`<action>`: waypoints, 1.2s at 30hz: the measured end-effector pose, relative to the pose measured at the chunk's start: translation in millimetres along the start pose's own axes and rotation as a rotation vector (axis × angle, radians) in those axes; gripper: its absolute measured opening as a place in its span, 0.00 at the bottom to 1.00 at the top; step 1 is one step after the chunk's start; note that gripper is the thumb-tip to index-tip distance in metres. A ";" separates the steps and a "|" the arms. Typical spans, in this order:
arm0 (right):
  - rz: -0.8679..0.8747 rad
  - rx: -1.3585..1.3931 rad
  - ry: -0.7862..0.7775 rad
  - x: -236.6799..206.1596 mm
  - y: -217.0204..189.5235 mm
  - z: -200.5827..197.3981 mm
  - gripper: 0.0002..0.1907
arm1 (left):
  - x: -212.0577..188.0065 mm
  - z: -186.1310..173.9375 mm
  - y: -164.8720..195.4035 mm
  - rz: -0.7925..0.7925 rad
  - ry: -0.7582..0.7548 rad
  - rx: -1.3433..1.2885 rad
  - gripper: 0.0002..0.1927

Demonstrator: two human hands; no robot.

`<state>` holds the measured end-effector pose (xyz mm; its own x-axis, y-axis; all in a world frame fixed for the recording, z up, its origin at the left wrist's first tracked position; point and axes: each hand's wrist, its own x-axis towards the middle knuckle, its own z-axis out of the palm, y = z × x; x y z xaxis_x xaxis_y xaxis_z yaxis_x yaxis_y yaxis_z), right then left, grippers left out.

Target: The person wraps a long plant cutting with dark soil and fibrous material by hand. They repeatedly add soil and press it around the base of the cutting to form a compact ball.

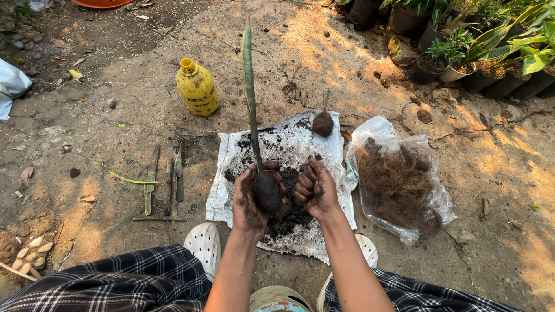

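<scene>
Packed dirt ground carries a white sack sheet strewn with dark, crumbly soil. We cup the soil ball in the left hand, fingers wrapped under it, its stiff spear leaf upright. Right hand curls shut, apparently on loose soil. We judge that firm, even pressing keeps the ball round.

Yellow plastic bottle, dark label, upright at upper left; clear plastic bag of brown fibre laid at right.
</scene>
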<state>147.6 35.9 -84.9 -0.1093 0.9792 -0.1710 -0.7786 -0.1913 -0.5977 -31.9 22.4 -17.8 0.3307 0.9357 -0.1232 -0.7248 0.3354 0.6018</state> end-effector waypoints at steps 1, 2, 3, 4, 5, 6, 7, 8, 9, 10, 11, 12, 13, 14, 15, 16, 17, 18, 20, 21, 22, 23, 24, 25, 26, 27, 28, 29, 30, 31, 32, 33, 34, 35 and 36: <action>-0.007 0.030 -0.007 -1.9 -3.6 0.7 0.24 | 0.4 2.1 0.8 -0.016 0.052 0.096 0.30; -0.014 0.060 -0.014 -3.0 -6.8 2.1 0.22 | 0.1 3.5 3.3 -0.031 0.103 0.192 0.31; -0.022 0.090 -0.022 -3.8 -10.4 3.2 0.21 | -0.4 5.8 4.7 -0.044 0.154 0.288 0.33; 0.015 0.044 0.091 -4.8 -14.7 3.6 0.18 | -3.2 8.0 4.9 -0.012 0.060 0.183 0.33; 0.053 -0.003 0.204 -6.0 -20.2 2.7 0.17 | -7.3 10.3 3.9 0.021 -0.033 0.079 0.33; 0.090 -0.050 0.317 -5.9 -22.7 3.0 0.17 | -9.4 11.4 4.3 0.055 -0.127 -0.026 0.33; 0.080 0.003 0.207 -6.4 -25.1 2.0 0.16 | -9.1 12.4 4.1 0.011 -0.124 -0.092 0.34; 0.071 0.056 0.098 -7.4 -27.9 -0.2 0.16 | -8.6 12.9 3.1 -0.033 -0.119 -0.159 0.38; 0.061 0.107 -0.014 -7.2 -29.5 -2.4 0.16 | -7.6 13.0 1.5 -0.073 -0.115 -0.226 0.42; 0.073 0.083 0.062 -5.1 -28.2 -3.1 0.15 | -5.5 11.6 1.5 -0.089 -0.106 -0.181 0.41; 0.088 0.059 0.141 -3.6 -26.3 -4.2 0.15 | -3.5 10.3 0.1 -0.105 -0.096 -0.138 0.40; 0.102 0.036 0.219 -2.5 -24.5 -5.2 0.14 | -1.9 8.6 -1.6 -0.122 -0.085 -0.094 0.39; 0.093 0.059 0.144 -3.2 -23.4 -6.6 0.13 | -0.9 7.2 -4.3 -0.089 -0.093 -0.012 0.39; 0.085 0.082 0.067 -3.2 -21.4 -6.4 0.13 | -0.1 5.0 -5.4 -0.053 -0.101 0.070 0.39; 0.076 0.104 -0.013 -2.9 -20.6 -5.9 0.14 | 0.8 3.4 -6.8 -0.016 -0.109 0.152 0.40; 0.076 0.104 0.013 -3.8 -20.2 -4.9 0.17 | 0.6 2.2 -8.5 0.006 -0.040 0.228 0.39; 0.077 0.103 0.040 -5.8 -21.4 -4.0 0.21 | 0.4 1.9 -11.1 0.028 0.029 0.302 0.38; 0.075 0.102 0.066 -7.0 -22.1 -1.6 0.26 | 0.5 1.2 -11.9 0.049 0.096 0.376 0.37; 0.090 0.055 0.058 -9.0 -24.1 3.9 0.28 | -0.2 1.3 -14.0 0.113 0.139 0.455 0.36; 0.097 0.033 0.055 -10.6 -25.2 6.2 0.29 | -0.5 1.7 -14.9 0.145 0.160 0.494 0.35; 0.085 -0.008 0.076 -11.2 -24.3 9.6 0.29 | -0.7 1.5 -14.5 0.156 0.160 0.526 0.35; 0.073 -0.049 0.096 -11.6 -22.9 12.6 0.28 | -0.8 1.8 -14.7 0.168 0.160 0.558 0.34; 0.063 -0.090 0.117 -12.2 -21.0 15.2 0.28 | -1.1 1.7 -14.5 0.180 0.161 0.590 0.34; 0.063 -0.119 0.117 -12.8 -19.9 16.9 0.27 | -1.4 1.9 -14.9 0.190 0.161 0.609 0.34; 0.064 -0.147 0.117 -13.0 -17.2 19.4 0.27 | -1.9 1.4 -14.6 0.201 0.161 0.627 0.34; 0.064 -0.176 0.118 -13.8 -15.2 21.0 0.27 | -2.1 1.4 -15.2 0.211 0.161 0.645 0.34; 0.056 -0.199 0.129 -14.6 -13.9 22.6 0.26 | -2.0 1.2 -15.9 0.200 0.172 0.615 0.34; 0.048 -0.222 0.139 -15.7 -13.1 24.3 0.26 | -1.8 1.3 -16.9 0.189 0.184 0.585 0.34; 0.041 -0.245 0.148 -16.6 -12.1 27.2 0.26 | -1.5 0.6 -16.9 0.178 0.196 0.555 0.34; -0.002 -0.242 0.057 -17.9 -13.1 29.8 0.26 | -0.9 0.5 -17.6 0.193 0.197 0.552 0.35; -0.045 -0.238 -0.034 -19.8 -15.4 32.8 0.27 | 0.0 0.0 -18.0 0.207 0.198 0.549 0.35; -0.087 -0.233 -0.125 -21.6 -18.3 36.5 0.28 | 0.8 -0.1 -18.5 0.222 0.198 0.547 0.35; -0.042 -0.353 -0.044 -23.8 -20.7 41.4 0.21 | 1.3 -1.3 -17.3 0.236 0.244 0.544 0.35; 0.003 -0.473 0.040 -28.7 -25.6 44.9 0.18 | 2.4 -2.1 -16.3 0.249 0.290 0.541 0.34; 0.047 -0.593 0.126 -33.3 -30.4 48.7 0.19 | 3.3 -2.7 -15.7 0.262 0.335 0.537 0.34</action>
<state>144.8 12.4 -22.9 -0.0330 0.9603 -0.2771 -0.2935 -0.2744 -0.9157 -21.1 20.5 -29.7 -0.0826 0.9910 -0.1054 -0.3265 0.0730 0.9424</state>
